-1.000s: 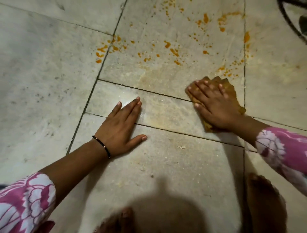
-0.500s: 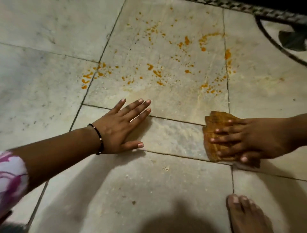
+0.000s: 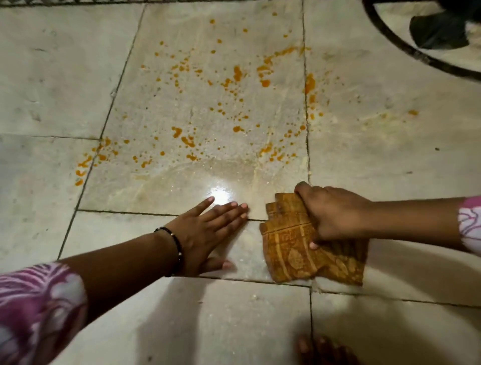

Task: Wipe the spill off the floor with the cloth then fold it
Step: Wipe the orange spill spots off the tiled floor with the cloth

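An orange spill [image 3: 229,104] is spattered in many drops across the pale stone floor tiles, from the far middle down to the left seam. A wet, smeared patch [image 3: 208,179] lies just below the drops. A folded orange-brown patterned cloth [image 3: 294,252] lies flat on the floor at the right, below the spill. My right hand [image 3: 335,213] grips the cloth's upper right part, fingers curled over it and thumb on top. My left hand [image 3: 208,234] is pressed flat on the floor to the left of the cloth, fingers spread, holding nothing.
A dark curved metal rim [image 3: 406,49] and a dark object [image 3: 440,31] sit at the far right corner. A metal grating edge [image 3: 78,2] runs along the top. My bare foot [image 3: 322,351] is at the bottom right. Dark grout seams cross the tiles.
My right hand has gone from pressing flat on the cloth to gripping it, and more of the cloth now shows spread below the hand. My left hand stays planted on the floor.
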Action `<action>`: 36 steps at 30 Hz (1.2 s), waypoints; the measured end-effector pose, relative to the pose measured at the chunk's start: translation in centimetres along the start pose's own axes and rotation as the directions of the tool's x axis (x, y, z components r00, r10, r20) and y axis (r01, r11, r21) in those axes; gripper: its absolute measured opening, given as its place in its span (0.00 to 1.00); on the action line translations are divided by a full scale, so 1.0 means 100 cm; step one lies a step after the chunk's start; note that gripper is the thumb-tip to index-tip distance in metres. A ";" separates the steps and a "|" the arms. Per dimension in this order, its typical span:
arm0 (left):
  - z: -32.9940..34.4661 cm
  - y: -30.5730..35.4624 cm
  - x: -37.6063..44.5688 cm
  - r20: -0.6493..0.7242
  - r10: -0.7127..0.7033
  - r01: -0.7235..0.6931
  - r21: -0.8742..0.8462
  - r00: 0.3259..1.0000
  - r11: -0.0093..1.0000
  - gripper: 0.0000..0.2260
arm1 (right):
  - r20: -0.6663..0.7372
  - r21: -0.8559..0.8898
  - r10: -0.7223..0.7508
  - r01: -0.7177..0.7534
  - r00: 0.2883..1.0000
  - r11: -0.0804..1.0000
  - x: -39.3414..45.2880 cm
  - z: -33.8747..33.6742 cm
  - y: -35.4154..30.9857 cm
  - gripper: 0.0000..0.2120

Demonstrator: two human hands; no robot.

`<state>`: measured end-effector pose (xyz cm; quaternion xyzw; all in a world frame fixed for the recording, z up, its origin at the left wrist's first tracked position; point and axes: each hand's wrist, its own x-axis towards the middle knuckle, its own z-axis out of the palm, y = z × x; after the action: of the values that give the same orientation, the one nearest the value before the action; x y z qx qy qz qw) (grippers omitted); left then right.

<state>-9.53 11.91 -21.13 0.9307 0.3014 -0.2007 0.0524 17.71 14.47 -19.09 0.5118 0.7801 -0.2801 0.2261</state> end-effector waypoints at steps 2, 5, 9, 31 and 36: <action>0.006 0.003 0.014 -0.024 -0.121 0.121 -0.027 0.992 0.992 0.37 | 0.044 0.117 0.056 -0.061 0.997 0.991 0.003 -0.007 0.011 0.31; 0.017 0.008 0.025 -0.074 -0.265 0.247 -0.194 0.961 0.949 0.37 | 0.043 0.216 0.085 -0.092 0.995 0.972 0.001 -0.017 0.033 0.18; 0.037 0.016 0.021 -0.128 -0.342 0.296 -0.282 0.931 0.912 0.35 | -0.217 0.354 0.186 -0.101 0.958 0.930 -0.013 -0.078 0.066 0.14; 0.044 0.009 0.016 -0.286 -0.393 0.258 -0.411 0.874 0.874 0.37 | -0.134 -0.488 -0.688 0.557 0.713 0.672 0.046 0.028 0.003 0.38; 0.044 0.013 0.014 -0.273 -0.436 0.311 -0.401 0.857 0.862 0.39 | -0.391 -0.340 -0.364 0.234 0.845 0.911 0.083 -0.015 0.046 0.37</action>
<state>-9.26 10.65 -25.79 0.8498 0.5135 0.0195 0.1176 18.81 22.47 -24.24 0.3959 0.9130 -0.0744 0.0642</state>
